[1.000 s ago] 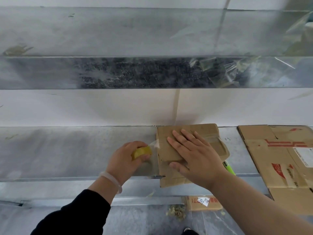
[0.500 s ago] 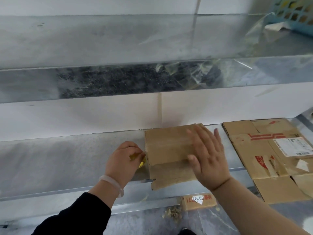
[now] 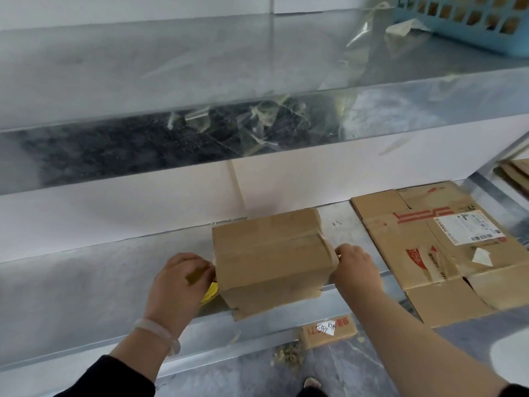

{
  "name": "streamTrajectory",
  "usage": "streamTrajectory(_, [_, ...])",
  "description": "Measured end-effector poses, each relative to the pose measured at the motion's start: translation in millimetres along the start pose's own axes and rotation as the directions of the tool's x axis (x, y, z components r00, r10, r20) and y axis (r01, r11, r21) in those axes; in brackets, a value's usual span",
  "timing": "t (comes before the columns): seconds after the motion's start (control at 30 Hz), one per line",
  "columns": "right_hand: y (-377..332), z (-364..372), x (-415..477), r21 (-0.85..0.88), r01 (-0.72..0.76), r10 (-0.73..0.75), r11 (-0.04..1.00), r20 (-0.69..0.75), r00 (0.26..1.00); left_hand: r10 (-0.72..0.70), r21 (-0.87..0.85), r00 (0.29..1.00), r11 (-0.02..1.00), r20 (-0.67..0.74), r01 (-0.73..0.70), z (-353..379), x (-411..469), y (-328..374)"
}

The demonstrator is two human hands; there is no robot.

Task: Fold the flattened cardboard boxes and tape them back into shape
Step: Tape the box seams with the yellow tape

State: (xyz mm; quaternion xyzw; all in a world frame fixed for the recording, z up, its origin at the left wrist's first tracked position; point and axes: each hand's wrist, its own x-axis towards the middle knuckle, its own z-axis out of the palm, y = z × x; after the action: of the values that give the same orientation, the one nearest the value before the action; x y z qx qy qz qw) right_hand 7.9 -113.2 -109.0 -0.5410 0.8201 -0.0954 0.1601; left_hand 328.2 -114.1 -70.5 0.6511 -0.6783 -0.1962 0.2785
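A small brown cardboard box (image 3: 272, 262), folded into shape, sits on the front edge of the lower metal shelf (image 3: 86, 282) and overhangs it slightly. Clear tape runs across its top. My left hand (image 3: 180, 282) is at the box's left side and grips a yellow tape roll (image 3: 210, 290), mostly hidden behind my fingers. My right hand (image 3: 355, 265) is against the box's right side, with curled fingers pinching the tape end at the top right corner.
A large flattened cardboard box (image 3: 446, 247) with red print and a white label lies on the shelf to the right. More flat cardboard (image 3: 515, 173) shows at far right. A blue basket (image 3: 469, 21) and crumpled tape scraps (image 3: 257, 121) sit on the upper shelf. A small carton (image 3: 329, 330) lies on the floor.
My right hand slid off the box's top, where it pressed flat, to the box's right side. The left hand with the tape roll came up against the left side.
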Motion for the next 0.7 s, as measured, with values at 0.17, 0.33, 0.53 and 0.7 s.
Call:
streamTrajectory(0.17, [5, -15, -43, 0.518, 0.018, 0.093, 0.855, -0.189, 0.978, 0.008, -0.019, 1.000, 1.000, 0.001, -0.008, -1, -2, 0])
streamTrajectory(0.33, [-29, -40, -103, 0.755, 0.278, -0.058, 0.594, -0.304, 0.951, -0.009, -0.047, 1.000, 0.999, 0.005, 0.010, -1, -2, 0])
streamTrajectory(0.53, [-64, -37, -104, 0.350, 0.382, -0.347, 0.855, -0.162, 0.924, -0.036, -0.080, 0.999, 0.996, 0.019, 0.037, -3, -4, 3])
streamTrajectory(0.7, [-57, -45, -82, 0.177, 0.402, -0.379, 0.898, -0.147, 0.913, -0.015, -0.103, 0.999, 0.994, 0.032, 0.018, 0, -11, 8])
